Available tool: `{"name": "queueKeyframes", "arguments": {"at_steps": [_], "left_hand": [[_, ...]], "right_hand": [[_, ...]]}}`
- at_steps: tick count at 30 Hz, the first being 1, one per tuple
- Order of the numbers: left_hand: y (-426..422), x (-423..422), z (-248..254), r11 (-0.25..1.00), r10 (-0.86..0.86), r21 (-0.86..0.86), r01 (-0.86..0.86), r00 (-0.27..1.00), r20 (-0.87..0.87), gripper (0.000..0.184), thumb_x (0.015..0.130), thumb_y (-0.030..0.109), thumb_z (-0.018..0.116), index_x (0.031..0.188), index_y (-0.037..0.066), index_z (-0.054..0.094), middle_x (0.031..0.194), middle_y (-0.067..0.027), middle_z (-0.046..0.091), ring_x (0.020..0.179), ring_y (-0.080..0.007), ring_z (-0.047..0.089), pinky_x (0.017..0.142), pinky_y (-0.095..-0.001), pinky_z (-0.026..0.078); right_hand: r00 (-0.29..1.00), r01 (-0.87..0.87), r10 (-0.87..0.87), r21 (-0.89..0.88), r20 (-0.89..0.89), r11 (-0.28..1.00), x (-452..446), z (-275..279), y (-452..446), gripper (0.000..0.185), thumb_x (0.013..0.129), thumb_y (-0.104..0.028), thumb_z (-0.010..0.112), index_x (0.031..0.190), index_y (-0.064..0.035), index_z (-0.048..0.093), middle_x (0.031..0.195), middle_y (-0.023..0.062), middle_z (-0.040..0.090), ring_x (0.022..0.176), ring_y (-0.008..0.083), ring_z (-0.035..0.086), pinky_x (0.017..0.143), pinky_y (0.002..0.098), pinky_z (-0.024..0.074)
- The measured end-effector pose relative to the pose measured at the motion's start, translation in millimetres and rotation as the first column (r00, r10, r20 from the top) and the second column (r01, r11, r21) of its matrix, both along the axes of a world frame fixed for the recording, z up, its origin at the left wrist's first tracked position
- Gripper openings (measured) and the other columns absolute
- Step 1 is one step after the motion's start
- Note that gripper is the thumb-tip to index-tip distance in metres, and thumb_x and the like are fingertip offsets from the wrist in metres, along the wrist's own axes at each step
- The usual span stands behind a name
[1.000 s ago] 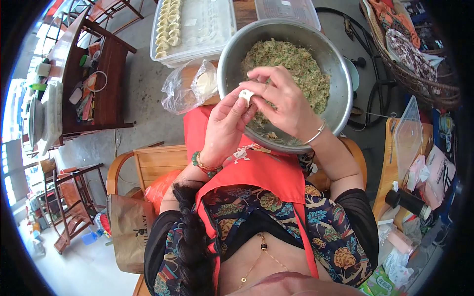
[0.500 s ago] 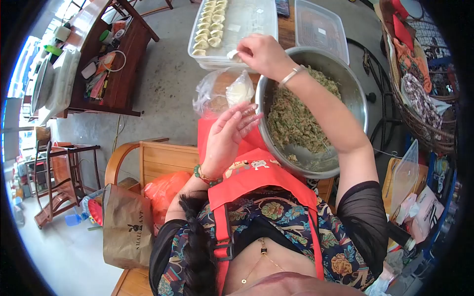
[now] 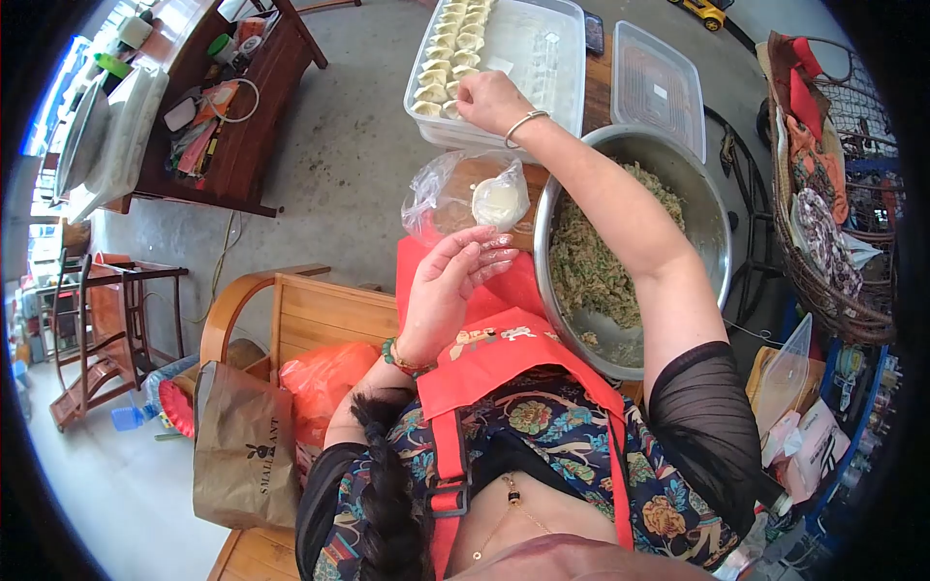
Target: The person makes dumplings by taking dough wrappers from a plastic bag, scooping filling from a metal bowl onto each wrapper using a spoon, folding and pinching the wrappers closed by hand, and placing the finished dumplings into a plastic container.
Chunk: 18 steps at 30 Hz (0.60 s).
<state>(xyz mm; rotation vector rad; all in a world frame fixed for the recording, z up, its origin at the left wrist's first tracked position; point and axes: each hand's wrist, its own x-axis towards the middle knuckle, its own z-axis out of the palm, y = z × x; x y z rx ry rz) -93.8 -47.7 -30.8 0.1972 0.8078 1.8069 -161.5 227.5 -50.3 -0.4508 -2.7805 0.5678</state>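
My right hand [image 3: 494,104] reaches into the near end of a clear plastic tray [image 3: 547,140]. Its fingers are pinched on a dumpling [image 3: 451,109], mostly hidden by the fingertips. Pale folded dumplings [image 3: 440,55] lie in two rows along the tray's left side. My left hand [image 3: 455,276] is held above my red apron, palm up, with floury fingers apart and nothing in it. Just beyond it, a stack of round dough wrappers [image 3: 500,203] rests in a clear plastic bag [image 3: 436,189]. Under my right forearm sits a large metal bowl [image 3: 712,242] of chopped filling [image 3: 605,257].
A clear plastic lid [image 3: 659,82] lies right of the tray, with a phone [image 3: 594,34] between them. A wicker basket of cloths [image 3: 823,223] stands at right. On my left are a wooden bench [image 3: 329,320], a paper bag [image 3: 242,445] and a wooden cabinet [image 3: 242,145].
My right hand has carried the dumpling from the tray's near edge down to the end of the rows. My left hand stays open. The whole view has shifted slightly.
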Motion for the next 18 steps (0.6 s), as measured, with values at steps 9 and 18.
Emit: {"name": "queueKeyframes", "arguments": {"at_steps": [9, 18], "left_hand": [[0, 3, 2, 1.000, 0.000, 0.000, 0.000, 1.000, -0.005, 0.030, 0.101, 0.009, 0.044, 0.127, -0.006, 0.049, 0.122, -0.0211, 0.060, 0.112, -0.0312, 0.062, 0.099, -0.0411, 0.050], [-16, -2, -4, 0.995, 0.085, -0.055, -0.087, 0.996, -0.037, 0.029, 0.099, 0.007, 0.045, 0.125, -0.005, 0.050, 0.117, -0.0198, 0.062, 0.109, -0.0320, 0.063, 0.096, -0.0409, 0.051]], "right_hand": [[1.000, 0.003, -0.003, -0.005, 0.026, 1.000, 13, 12, 4, 0.016, 0.082, -0.019, 0.064, 0.085, -0.0041, 0.069, 0.081, 0.0145, 0.070, 0.076, 0.0292, 0.068, 0.073, 0.0380, 0.0543], [0.792, -0.497, 0.517, -0.149, 0.324, 0.855, 73, 52, -44, 0.016, 0.079, -0.015, 0.061, 0.084, -0.0025, 0.069, 0.079, 0.0169, 0.069, 0.076, 0.0321, 0.067, 0.071, 0.0409, 0.0531]]}}
